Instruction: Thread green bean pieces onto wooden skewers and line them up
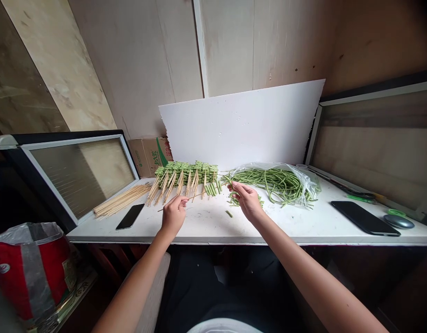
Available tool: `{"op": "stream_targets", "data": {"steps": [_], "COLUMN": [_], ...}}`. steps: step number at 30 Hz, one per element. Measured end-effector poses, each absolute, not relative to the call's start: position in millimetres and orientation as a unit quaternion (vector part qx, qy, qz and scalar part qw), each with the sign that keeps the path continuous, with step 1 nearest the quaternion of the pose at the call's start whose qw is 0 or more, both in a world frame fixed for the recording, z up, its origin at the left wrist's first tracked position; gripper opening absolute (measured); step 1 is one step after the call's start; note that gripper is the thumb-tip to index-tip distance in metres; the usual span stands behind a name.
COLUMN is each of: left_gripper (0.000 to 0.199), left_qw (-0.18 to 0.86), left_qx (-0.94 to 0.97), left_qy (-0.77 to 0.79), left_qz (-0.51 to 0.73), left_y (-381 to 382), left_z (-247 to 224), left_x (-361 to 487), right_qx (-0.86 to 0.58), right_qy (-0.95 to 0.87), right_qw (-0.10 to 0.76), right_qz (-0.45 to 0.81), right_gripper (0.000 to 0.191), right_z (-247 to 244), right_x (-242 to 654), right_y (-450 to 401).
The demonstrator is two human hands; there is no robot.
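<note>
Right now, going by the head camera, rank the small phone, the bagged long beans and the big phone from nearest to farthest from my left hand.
From your left hand:
1. Small black phone, just to the hand's left.
2. Long green beans in a plastic bag, to its right, toward the back.
3. Large black phone, farthest, at the right side.

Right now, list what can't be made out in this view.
Head view:
- Skewer: its far end is hidden by the right hand.
- Carton: its print is too small to read.
- Green-handled item: partly hidden by the phone and too small to name.
- Red container: cut off by the left edge, and its label is too small to read.
</note>
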State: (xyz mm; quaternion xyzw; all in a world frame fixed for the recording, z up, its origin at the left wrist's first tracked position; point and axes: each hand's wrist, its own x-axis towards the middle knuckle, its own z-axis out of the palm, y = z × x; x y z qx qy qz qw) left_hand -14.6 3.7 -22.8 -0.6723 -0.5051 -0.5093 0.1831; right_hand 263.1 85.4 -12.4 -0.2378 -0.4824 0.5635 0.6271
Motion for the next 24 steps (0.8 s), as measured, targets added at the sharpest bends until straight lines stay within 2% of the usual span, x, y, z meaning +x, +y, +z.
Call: {"op": "stream_targets", "data": {"steps": [10,24], "left_gripper": [0.030,0.047], "left_qw": [0.196,0.221], "left_qx": [-0.687,-0.695], "left_qy": [-0.494,-0.483], "left_qz": [-0.495,-0.484], "left_y": [4,3], "left_z": [-26,-29], "left_x": [-13,-14], "right_qx": [-0.267,-0.287], "right_qy": [-0.472,-0.473], "right_qw": [0.634,0.637], "right_qz": [0.552,0.537], "right_gripper": [0.033,0.036], "right_z": [-11,-16], "right_x": [262,252], "right_y": [85,80]}}
